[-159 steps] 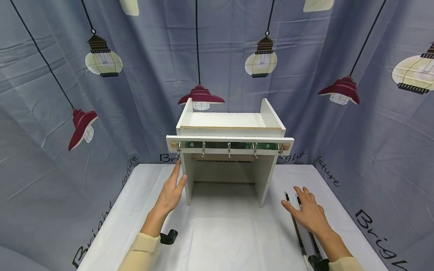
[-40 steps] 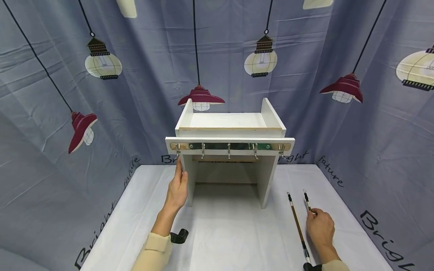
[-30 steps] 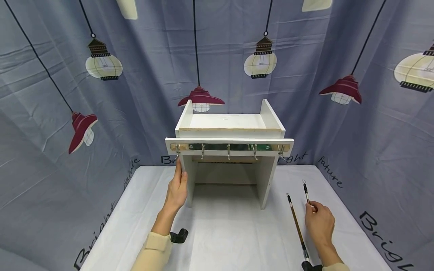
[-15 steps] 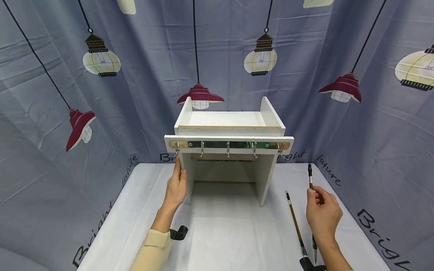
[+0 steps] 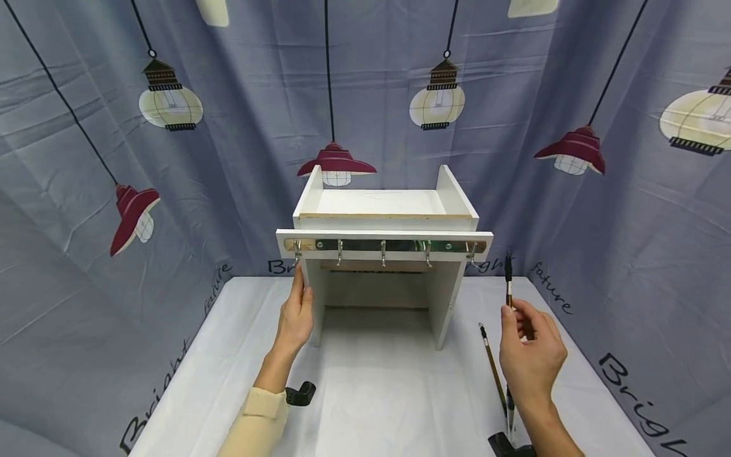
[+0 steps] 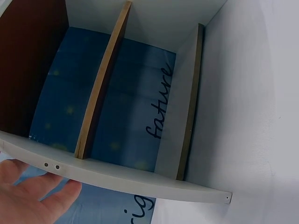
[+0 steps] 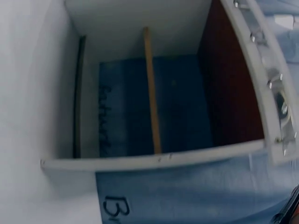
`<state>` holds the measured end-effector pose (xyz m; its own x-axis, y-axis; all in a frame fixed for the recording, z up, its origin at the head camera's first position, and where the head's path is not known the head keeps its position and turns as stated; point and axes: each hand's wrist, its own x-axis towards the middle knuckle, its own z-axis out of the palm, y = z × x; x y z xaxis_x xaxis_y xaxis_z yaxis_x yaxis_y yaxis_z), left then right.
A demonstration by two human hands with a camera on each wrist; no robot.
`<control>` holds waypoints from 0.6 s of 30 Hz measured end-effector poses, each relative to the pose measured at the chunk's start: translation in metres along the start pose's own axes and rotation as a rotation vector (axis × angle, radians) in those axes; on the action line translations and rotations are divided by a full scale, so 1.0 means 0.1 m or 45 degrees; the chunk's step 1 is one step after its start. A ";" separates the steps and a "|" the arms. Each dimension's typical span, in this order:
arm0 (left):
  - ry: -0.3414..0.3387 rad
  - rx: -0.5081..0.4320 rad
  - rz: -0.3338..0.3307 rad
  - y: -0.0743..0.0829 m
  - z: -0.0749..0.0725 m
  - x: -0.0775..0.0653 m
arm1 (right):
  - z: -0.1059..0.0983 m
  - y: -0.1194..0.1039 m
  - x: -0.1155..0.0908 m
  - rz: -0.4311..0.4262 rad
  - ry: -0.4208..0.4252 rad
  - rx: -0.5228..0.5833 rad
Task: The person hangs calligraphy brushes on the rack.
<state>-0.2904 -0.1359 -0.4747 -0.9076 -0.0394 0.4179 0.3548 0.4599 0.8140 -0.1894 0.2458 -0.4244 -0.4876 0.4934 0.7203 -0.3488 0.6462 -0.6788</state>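
Observation:
A small white wooden shelf (image 5: 311,308) stands on the table, with a rail of several metal hooks (image 5: 383,254) across its front. My left hand (image 5: 294,320) rests on the shelf's left side panel, fingers nearly straight, just below the leftmost hook. In the left wrist view, its fingertips (image 6: 70,190) lie along the panel's outside. My right hand (image 5: 531,355) pinches a calligraphy brush (image 5: 509,276) between thumb and fingers, upright, its black looped end up, right of the shelf. A second calligraphy brush (image 5: 492,365) lies on the table beside that hand.
The white-covered table (image 5: 371,400) extends in front of the shelf. A blue-grey curtain (image 5: 245,158) printed with lamps hangs behind and on both sides. Black wrist mounts (image 5: 301,393) stick out from both forearms.
My right hand has come down onto one brush, pinched it and lifted it off the table, turning it upright and moving it slightly left. My left hand has settled against the shelf's side.

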 end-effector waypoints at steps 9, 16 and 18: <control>0.021 0.008 0.022 -0.03 0.02 0.00 | 0.18 -0.16 -0.18 -0.075 -0.066 0.071; 0.023 0.018 0.020 -0.04 0.02 0.00 | 0.30 -0.26 -0.32 -0.129 -0.126 0.131; 0.026 0.012 0.019 -0.03 0.03 0.01 | 0.34 -0.28 -0.35 -0.147 -0.149 0.142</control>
<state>-0.2928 -0.1352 -0.4781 -0.8974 -0.0502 0.4384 0.3664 0.4688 0.8037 -0.1894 0.1907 -0.4358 -0.5267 0.3448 0.7770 -0.4909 0.6228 -0.6092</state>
